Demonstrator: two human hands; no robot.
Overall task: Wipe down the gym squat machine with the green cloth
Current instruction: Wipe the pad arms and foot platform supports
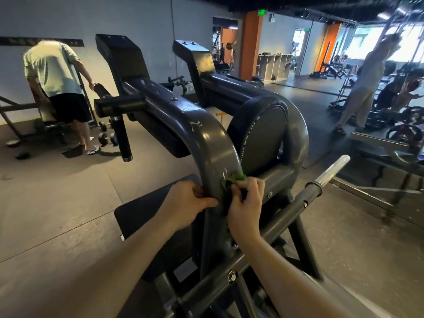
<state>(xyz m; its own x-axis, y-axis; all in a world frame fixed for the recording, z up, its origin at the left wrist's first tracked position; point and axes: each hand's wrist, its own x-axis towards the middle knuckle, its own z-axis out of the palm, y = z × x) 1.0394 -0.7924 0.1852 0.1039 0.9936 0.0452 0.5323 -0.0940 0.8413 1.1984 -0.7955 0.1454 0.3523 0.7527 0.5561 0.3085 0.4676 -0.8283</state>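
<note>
The dark grey squat machine (206,138) fills the middle of the head view, its two curved arms arching up and away from me. My right hand (246,207) grips the bunched green cloth (234,177) and presses it against the lower curve of the near arm. Only a small green edge of the cloth shows above my fingers. My left hand (187,203) grips the left side of the same arm, fingers curled round its edge, right beside the cloth.
A weight peg with a chrome end (330,172) juts out to the right of my hands. A person in a pale shirt (57,88) bends over a bench at the left, dumbbells (107,137) on the floor nearby. Another person (364,86) stands at the right among machines.
</note>
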